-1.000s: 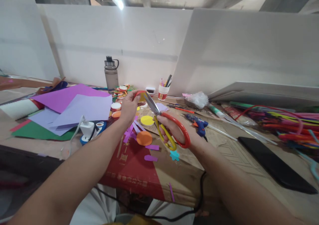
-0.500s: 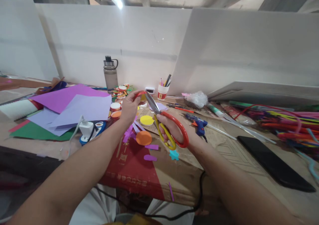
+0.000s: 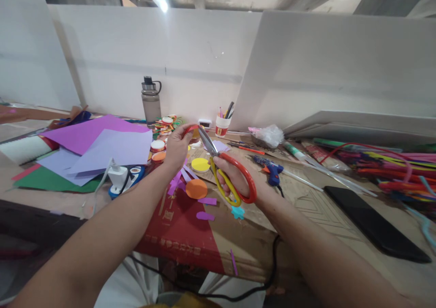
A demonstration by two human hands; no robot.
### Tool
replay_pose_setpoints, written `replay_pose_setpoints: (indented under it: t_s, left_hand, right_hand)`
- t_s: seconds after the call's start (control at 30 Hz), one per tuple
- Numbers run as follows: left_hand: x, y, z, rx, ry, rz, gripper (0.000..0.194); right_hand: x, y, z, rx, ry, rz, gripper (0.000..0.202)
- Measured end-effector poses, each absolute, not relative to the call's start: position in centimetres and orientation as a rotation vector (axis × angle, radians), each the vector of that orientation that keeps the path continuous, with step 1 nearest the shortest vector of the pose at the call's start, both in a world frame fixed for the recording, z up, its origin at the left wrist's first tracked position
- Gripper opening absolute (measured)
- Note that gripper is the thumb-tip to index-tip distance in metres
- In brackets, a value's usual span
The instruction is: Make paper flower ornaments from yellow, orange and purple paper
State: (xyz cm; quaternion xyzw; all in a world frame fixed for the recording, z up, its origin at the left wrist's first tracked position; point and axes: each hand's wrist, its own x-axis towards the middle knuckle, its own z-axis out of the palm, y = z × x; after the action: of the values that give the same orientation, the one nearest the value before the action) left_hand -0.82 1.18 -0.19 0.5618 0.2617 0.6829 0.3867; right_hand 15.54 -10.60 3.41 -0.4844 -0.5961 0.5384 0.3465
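Note:
My right hand is closed round the red and yellow handles of a pair of scissors, whose blades point up and left. A small red-edged piece is pinched in my left hand, and the blade tips are at it. Below the hands lie a yellow disc, an orange disc, purple paper strips and a light-blue flower-shaped piece.
Purple paper sheets and a power strip are on the left. Behind stand a bottle and a cup of pens. A glue gun, black phone and colourful pipe cleaners lie right.
The scissors in my right hand have shifted very slightly left, with the handles a little lower. My left hand looks unmoved.

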Motion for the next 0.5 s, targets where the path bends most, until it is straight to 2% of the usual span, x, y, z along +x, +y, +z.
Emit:
replay_pose_setpoints:
  t_s: [0.5]
  left_hand:
    - [-0.79,1.18,-0.19,1.453,0.656,1.764,0.023]
  right_hand:
    - [15.16,-11.10,4.01,-1.239,-1.639,1.256,0.033]
